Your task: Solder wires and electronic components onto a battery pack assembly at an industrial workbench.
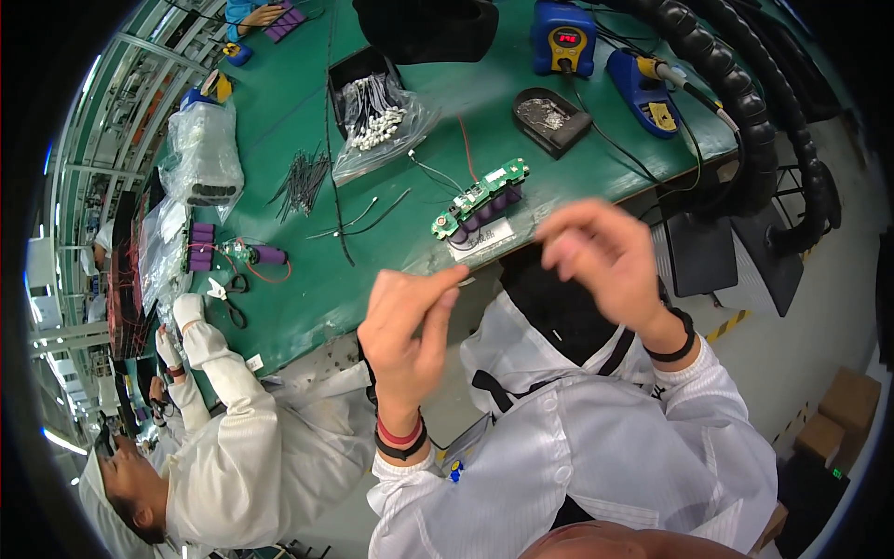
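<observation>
While the left hand (410, 331) pinches perhaps a small pale piece (469, 280), the right hand (605, 261) is half curled, too blurred to tell its grip. The circuit board (480, 198), at the left hand's one o'clock, could fall if knocked over the near edge of the bench (410, 244).

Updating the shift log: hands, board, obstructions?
Left hand pinched, contents unclear; right hand blurred, grip unclear. Green circuit board with purple cells on table, near edge, untouched. Red wire at far side; nothing seen blocking hands.
</observation>
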Demonstrator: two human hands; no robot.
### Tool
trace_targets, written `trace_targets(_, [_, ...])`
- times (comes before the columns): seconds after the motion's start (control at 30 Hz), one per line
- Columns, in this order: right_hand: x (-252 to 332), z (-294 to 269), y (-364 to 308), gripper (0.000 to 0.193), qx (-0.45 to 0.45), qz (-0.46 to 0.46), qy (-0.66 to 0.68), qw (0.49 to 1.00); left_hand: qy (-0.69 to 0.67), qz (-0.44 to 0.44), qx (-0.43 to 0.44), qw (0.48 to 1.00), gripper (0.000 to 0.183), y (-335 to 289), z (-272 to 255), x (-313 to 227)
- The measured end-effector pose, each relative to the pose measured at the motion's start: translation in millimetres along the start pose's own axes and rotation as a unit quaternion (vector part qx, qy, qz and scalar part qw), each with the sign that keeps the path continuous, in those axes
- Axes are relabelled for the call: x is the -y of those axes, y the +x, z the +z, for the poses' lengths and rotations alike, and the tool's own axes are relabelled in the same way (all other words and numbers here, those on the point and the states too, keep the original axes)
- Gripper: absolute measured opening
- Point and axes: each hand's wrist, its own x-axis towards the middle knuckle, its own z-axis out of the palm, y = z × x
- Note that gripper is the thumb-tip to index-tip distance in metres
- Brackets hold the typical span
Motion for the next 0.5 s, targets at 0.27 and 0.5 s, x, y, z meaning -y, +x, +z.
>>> trace_targets(0.27, [-15.4,-163.2,48.8,0.034,-0.396,-0.091,0.154,0.900,0.054,0.018,-0.098,0.994,0.022,26.6,22.2,22.4])
trace_targets(0.5, [-18.3,-195.6,88.3,0.047,-0.335,-0.090,-0.090,0.933,0.130,0.014,-0.065,0.989,0.023,34.9,26.1,30.6])
